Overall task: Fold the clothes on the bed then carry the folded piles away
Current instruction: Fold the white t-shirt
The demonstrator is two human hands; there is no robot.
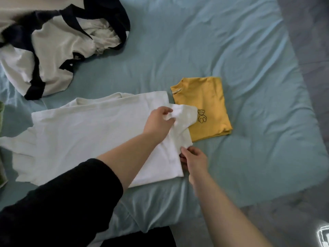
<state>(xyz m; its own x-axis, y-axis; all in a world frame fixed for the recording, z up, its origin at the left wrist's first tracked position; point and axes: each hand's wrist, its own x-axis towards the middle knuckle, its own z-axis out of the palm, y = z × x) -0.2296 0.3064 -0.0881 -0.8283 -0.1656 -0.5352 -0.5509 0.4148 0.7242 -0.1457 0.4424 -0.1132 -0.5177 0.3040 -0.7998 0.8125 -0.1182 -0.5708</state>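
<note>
A white T-shirt (85, 138) lies spread on the blue bed (249, 86), its right side partly folded over. My left hand (159, 122) pinches the shirt's right sleeve near the shoulder. My right hand (193, 160) grips the shirt's right edge lower down, fingers curled under the fabric. A folded yellow T-shirt (204, 102) with a small bear print lies just right of the white one; the white sleeve overlaps its left edge.
A crumpled white and black garment (53, 50) lies at the upper left of the bed. A green piece of cloth (1, 111) shows at the left edge. Grey floor (311, 41) runs along the bed's right side and front corner.
</note>
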